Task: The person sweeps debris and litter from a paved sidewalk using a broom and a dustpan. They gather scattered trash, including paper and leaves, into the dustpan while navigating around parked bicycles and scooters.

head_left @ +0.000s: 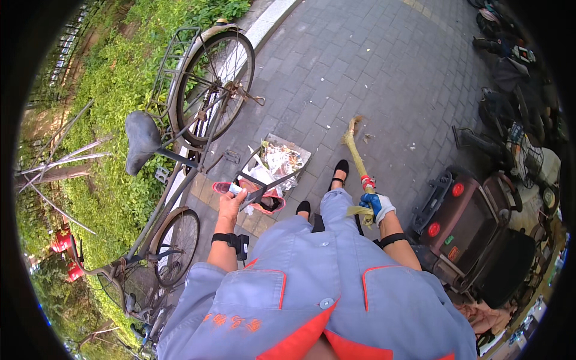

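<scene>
My left hand (231, 202), bare, grips the end of a dustpan's metal handle frame (257, 193), with a glove-like red and grey cloth item beside the fingers that I cannot name surely. The metal dustpan (299, 150) stands on the paving, holding crumpled plastic and litter (281, 159). A red-rimmed bag (272, 203) with a dark inside hangs at the frame. My right hand (378, 206), in a white and blue work glove, is closed around a yellowish fibre-wrapped stick (356, 155) with red binding, its frayed end pointing away over the paving.
An old bicycle (180, 157) stands at the left along the stone kerb (270, 22), with green shrubs (117, 67) behind it. At the right are a maroon three-wheeled or similar vehicle (459, 225) and several parked scooters (499, 108). Small scraps lie on the grey paving (342, 58).
</scene>
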Demonstrator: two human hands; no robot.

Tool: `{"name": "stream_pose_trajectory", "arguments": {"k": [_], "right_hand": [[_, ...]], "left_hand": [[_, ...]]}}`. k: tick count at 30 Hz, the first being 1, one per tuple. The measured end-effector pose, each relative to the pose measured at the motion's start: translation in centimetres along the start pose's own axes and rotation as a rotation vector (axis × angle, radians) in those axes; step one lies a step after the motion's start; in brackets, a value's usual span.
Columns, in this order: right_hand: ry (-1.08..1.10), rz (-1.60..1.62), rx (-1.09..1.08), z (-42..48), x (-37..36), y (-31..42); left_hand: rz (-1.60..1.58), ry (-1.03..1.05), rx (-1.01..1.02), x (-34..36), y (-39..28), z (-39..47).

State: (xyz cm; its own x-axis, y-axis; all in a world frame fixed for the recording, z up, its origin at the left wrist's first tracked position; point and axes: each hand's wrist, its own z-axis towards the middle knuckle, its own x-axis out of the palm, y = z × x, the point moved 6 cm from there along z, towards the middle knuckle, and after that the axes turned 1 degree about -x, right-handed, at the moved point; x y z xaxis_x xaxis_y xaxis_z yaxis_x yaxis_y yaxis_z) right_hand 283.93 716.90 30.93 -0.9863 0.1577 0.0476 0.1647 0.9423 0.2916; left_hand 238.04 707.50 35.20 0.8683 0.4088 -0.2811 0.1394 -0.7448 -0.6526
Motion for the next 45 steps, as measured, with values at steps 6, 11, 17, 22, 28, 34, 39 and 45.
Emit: {"name": "stream_pose_trajectory", "arguments": {"k": [6,11,17,22,28,34,39,45], "right_hand": [[0.148,-0.401,-0.09,0.4,3.2,11.1],[-0.086,-0.67,-0.19,1.1,1.6,19.9],[-0.334,-0.218,-0.044,-0.8,-3.7,13.8],[-0.107,0.019,0.096,1.9,-0.7,12.3],[0.055,-0.224,0.016,0.7,7.7,19.5],[-0.054,-0.949,-0.201,5.8,14.7,31.8],[-0.34,-1.772,-0.389,8.1,21.6,36.3],[-0.095,-2.074,-0.231,4.0,21.5,32.6]], "left_hand": [[0.037,-0.067,-0.043,2.0,-1.2,4.5],[0.079,-0.035,-0.051,6.2,-4.0,8.5],[0.177,0.01,-0.034,9.1,-8.7,12.1],[0.312,0.048,0.048,10.5,-11.1,15.5],[0.534,0.022,0.074,11.4,-11.8,19.0],[0.44,-0.007,0.065,11.7,-10.2,21.1],[0.439,-0.036,0.05,12.4,-13.4,20.4],[0.422,-0.05,0.02,11.0,-11.7,21.5]]}}
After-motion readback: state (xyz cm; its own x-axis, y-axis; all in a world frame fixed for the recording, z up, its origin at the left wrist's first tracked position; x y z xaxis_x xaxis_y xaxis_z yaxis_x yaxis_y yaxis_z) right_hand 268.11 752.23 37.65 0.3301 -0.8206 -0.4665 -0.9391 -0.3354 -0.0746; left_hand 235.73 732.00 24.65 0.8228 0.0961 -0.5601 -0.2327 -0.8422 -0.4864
